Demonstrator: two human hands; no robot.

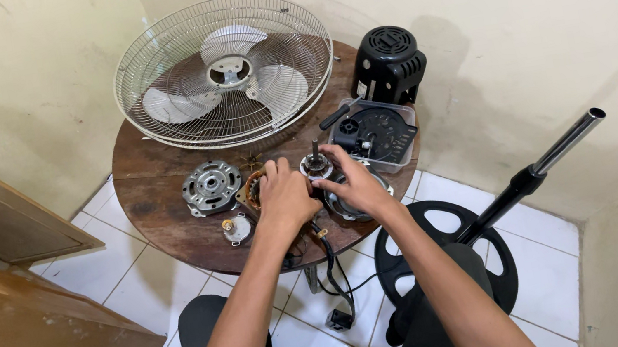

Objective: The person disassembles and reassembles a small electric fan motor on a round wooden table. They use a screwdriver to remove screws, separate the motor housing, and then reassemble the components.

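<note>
Rotor (317, 165) with upright steel shaft, standing near the front edge of the round wooden table (154, 199), gripped from both sides. Fingers of the left hand (283, 194) are curled closed over the rotor's left flank; the fingertips themselves are hidden behind the knuckles. Fingers of the right hand (356, 182) are bent around the rotor's right flank, the thumb and forefinger closed near the shaft base. Copper-wound stator (251, 189) lies just beside the left hand, partly covered by it. Metal motor end cover (212, 186), silver and ribbed, lies flat to the left of the stator. Small round cap (235, 228) rests near the table edge, below the end cover. A second metal housing (348, 207) lies under the right hand, largely hidden. Black front motor plate (378, 133) sits in a clear tray behind the right hand, with a black-handled screwdriver (338, 114) beside it. Black rear motor casing (387, 62) stands at the table's far right. Wire fan guard (141, 68) with three pale blades (274, 87) occupies the far side. Black cable (333, 274) hangs below the table. Fan stand base and pole (528, 180) lies on the tiled floor (116, 272) at right.
</note>
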